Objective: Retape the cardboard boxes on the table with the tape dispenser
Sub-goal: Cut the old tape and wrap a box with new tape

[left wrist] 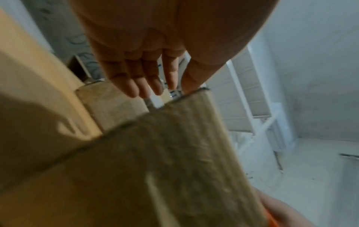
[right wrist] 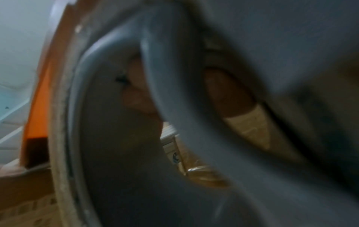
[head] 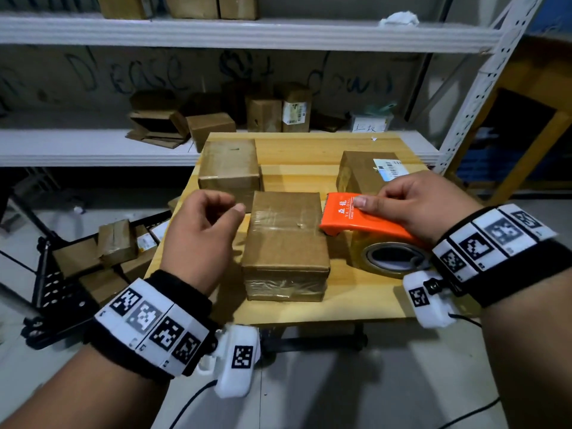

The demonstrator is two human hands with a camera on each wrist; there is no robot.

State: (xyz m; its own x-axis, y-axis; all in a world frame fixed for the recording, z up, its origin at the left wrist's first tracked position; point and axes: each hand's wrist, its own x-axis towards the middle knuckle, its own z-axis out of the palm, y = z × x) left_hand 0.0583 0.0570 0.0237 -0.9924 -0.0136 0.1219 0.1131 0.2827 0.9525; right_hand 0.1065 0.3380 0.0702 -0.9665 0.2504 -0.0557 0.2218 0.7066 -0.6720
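Now | right hand (head: 411,205) grips tape dispenser (head: 365,218) | left hand (head: 201,230) loose, empty | box (head: 286,239) prob. light, stiff; hold by sides

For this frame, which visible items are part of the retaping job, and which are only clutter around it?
Job items:
orange tape dispenser, gripped by the right hand
near box
far-left box
labelled box
left hand, holding nothing

Lying about:
boxes on the shelf
boxes on the floor rack
white cloth
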